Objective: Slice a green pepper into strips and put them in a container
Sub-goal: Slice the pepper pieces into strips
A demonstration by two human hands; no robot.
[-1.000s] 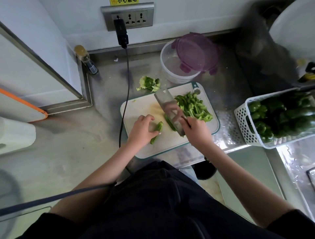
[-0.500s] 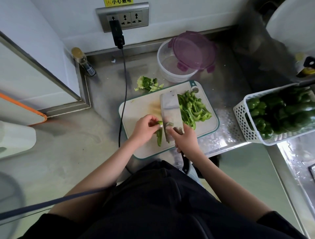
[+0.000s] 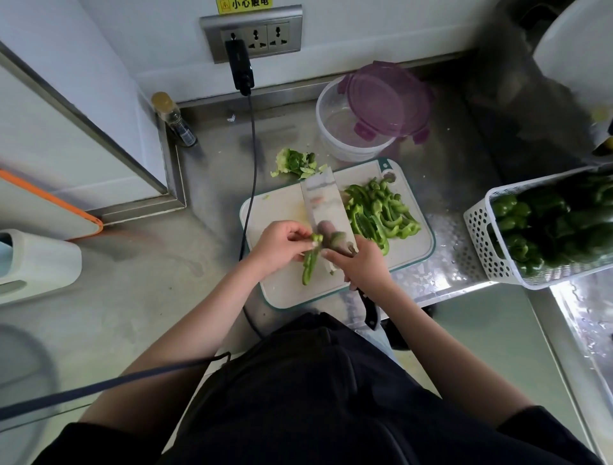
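White wall (image 3: 365,39) at the back with a metal triple socket plate (image 3: 253,33), black plug (image 3: 241,68) in its left outlet, cord (image 3: 250,172) trailing down over the stainless desk (image 3: 212,186). Yellow warning sticker (image 3: 243,4) above; grey-green floor (image 3: 497,332) lower right.

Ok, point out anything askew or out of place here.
The purple lid sits tilted, half across the clear container rather than sealed on. Pepper scraps lie on the counter off the cutting board. Nothing looks spilled or damaged.

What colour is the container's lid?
Translucent purple lid, resting on the clear container; head view.
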